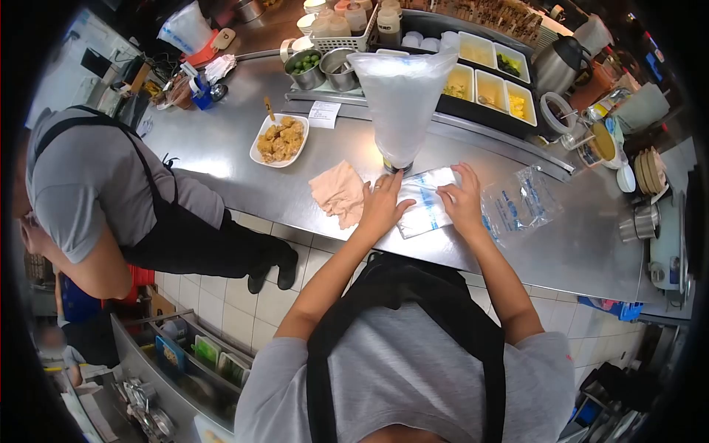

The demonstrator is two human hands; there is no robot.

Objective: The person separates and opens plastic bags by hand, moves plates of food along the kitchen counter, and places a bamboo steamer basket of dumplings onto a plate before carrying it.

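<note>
A flat stack of clear plastic bags with blue print (427, 201) lies on the steel counter in front of me. My left hand (382, 205) rests at its left edge, fingers spread and the thumb on the plastic. My right hand (462, 201) touches the stack's right side, its fingers apart and bent over the edge. Just beyond the left fingertips stands a tall bunch of translucent plastic bags (402, 103), flared open at the top, its base in a small dark holder. A crumpled pinkish cloth (338, 193) is left of my left hand. To the right lies a loose printed plastic wrapper (521, 203).
A white bowl of fried pieces (279, 140) sits beside a paper slip (324, 114). Behind are metal pots (304, 70), food trays (491, 88) and a steel jug (559, 66). A co-worker in a black apron (159, 192) stands at left.
</note>
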